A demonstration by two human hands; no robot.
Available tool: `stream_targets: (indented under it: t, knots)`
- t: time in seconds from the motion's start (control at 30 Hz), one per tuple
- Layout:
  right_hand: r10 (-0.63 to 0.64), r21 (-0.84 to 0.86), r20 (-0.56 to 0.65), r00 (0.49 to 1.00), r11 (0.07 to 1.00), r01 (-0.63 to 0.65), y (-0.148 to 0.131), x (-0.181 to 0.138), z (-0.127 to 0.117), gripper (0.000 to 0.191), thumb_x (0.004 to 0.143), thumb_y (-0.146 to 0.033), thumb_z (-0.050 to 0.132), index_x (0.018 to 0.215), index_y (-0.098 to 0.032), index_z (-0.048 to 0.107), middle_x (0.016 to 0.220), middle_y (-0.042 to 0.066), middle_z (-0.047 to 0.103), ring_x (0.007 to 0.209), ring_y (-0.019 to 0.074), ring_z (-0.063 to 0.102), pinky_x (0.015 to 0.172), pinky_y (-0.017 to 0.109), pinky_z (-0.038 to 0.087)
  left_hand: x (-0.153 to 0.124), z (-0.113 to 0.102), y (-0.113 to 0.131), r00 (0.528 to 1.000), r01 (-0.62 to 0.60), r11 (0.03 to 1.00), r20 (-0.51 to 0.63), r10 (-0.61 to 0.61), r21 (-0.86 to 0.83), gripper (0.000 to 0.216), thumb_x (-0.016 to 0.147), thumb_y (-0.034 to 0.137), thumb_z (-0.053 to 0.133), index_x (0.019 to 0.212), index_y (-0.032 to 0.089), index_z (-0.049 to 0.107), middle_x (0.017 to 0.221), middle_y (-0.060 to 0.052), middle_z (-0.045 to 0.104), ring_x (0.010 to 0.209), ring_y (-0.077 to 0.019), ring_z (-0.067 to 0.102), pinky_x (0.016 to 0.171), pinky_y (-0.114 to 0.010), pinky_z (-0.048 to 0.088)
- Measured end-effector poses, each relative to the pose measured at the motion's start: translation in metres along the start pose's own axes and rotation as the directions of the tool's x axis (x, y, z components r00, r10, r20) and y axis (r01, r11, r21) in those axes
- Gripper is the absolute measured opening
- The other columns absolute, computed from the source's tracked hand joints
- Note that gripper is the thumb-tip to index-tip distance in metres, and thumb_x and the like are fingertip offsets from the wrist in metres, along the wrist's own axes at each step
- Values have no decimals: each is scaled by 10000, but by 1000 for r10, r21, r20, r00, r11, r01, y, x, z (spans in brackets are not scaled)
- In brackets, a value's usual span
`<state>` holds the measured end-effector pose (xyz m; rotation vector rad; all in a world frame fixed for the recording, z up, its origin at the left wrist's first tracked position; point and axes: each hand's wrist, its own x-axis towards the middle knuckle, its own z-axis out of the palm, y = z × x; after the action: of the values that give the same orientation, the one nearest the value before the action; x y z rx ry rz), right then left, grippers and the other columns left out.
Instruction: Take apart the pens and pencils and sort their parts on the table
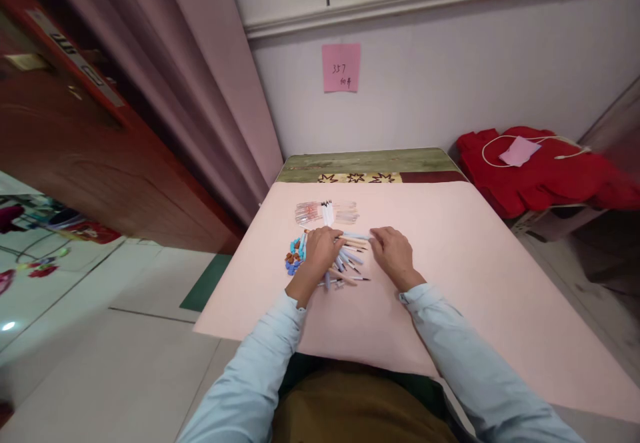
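A thin light-blue pen [356,235] spans the gap between my two hands, level and just above the table. My left hand [323,248] is closed on its left end, over a loose pile of pens [350,260] in blue, beige and white, several with dark tips. At the other end, my right hand [393,255] pinches with thumb and fingers. Small blue and brown pieces [293,257] lie in a heap left of my left hand; their kind is unclear. Farther back rest clear slender tubes [310,213] and white sticks with black tips [327,212].
Pale pink paper [450,309] covers the table. Beyond it shows a green patterned tabletop [370,159] against the wall. Red cloth [540,176] with a white cable lies on a seat at the right. A brown door [125,156] stands at the left.
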<state>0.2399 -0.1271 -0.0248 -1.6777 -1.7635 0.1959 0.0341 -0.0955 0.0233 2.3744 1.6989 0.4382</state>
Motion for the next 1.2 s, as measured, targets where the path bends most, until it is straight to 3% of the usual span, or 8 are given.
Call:
stream_targets:
  t: [0.13,0.43,0.63,0.77,0.87,1.2]
  knots:
    - [14,-95,71,997,995,-8,-1,0,-3,213,914,-305,579,1029,-265,754,1037,53,702,942,223,604,840,349,405,1,3,-2,1000,-10,1000,4,9,25,304,897,339,615,1158,226,722,1124,-74,725,1083,-222,630,1007,-336,416]
    - [53,6,63,997,999,-54,-3,11,5,206,923,-347,571,938,-293,770,988,23,732,897,203,642,817,335,409,7,-1,-12,993,84,994,-88,-77,76,246,915,231,522,981,206,758,1047,-74,747,1033,-239,649,959,-359,445]
    - [70,91,54,996,993,-75,-5,17,7,306,951,-360,491,1148,-281,711,1070,33,725,906,199,648,809,333,437,6,-14,-58,977,108,994,-187,-102,20,274,919,225,496,1049,192,736,1130,-78,727,1092,-240,625,1010,-359,441]
    - [-6,159,106,994,987,-11,-10,16,5,328,824,-439,671,1094,-260,718,1003,22,710,754,163,619,722,304,443,4,-21,-87,998,-9,997,-69,14,72,283,913,217,501,1081,225,729,1158,-67,709,1136,-250,585,1013,-386,429]
    - [-72,164,122,990,985,51,-12,14,6,204,832,-386,673,983,-267,742,955,12,698,718,148,605,695,293,433,5,-21,-93,995,-103,990,8,103,101,305,930,219,479,1108,258,724,1169,-66,702,1146,-250,571,1008,-406,411]
    - [-81,209,28,996,975,73,-11,10,12,151,889,-311,602,944,-259,732,967,17,704,760,151,635,719,283,459,8,-28,-78,998,-62,982,18,60,176,201,897,220,529,927,219,729,994,-81,714,1015,-248,602,952,-388,413]
